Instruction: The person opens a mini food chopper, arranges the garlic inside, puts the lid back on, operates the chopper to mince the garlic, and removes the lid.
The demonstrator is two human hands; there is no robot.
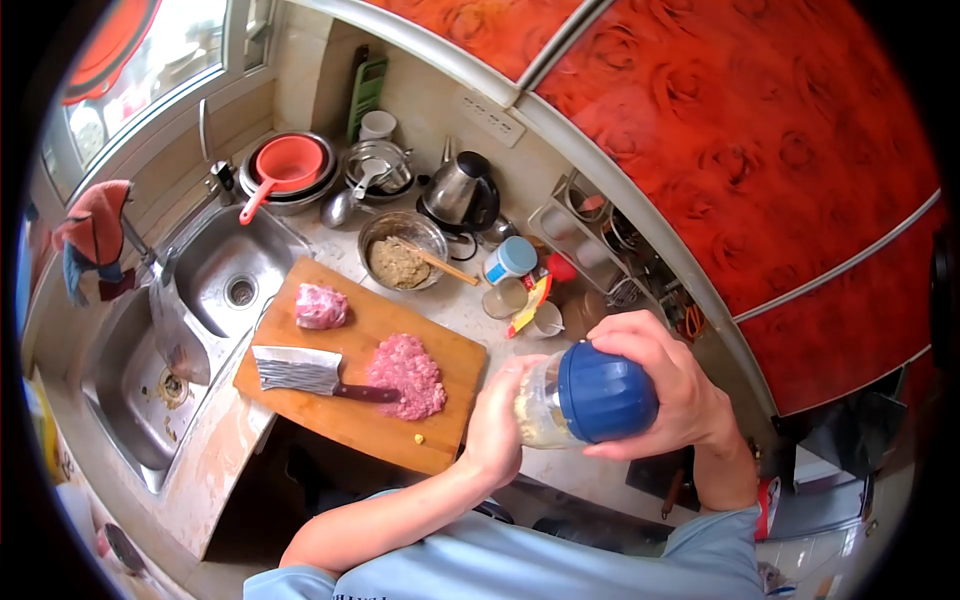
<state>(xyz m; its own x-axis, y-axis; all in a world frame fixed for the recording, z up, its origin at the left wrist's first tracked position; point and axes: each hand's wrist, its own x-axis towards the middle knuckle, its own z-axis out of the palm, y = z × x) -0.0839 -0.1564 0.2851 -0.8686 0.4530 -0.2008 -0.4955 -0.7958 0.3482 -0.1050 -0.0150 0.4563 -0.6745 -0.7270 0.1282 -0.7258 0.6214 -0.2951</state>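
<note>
A clear jar [541, 402] with a ribbed blue lid [608, 393] is held tilted on its side in front of my chest, with pale yellowish bits inside. My left hand [494, 425] wraps around the clear body of the jar. Fingers and thumb of my right hand [680, 378] are closed around the blue lid. Left of the jar, a wooden cutting board [330, 425] carries a lump of raw meat [321, 306], a pile of minced meat [408, 375] and a cleaver [300, 370], whose handle rests against the mince. A small yellow piece [419, 439] lies near the board's front edge.
A double sink [215, 345] is on the left. Behind the board stand a metal bowl [435, 228] of pale mixture with chopsticks [440, 262], an electric kettle [460, 190] and a blue-lidded tub [512, 258]. Red cabinets [740, 150] hang above on the right.
</note>
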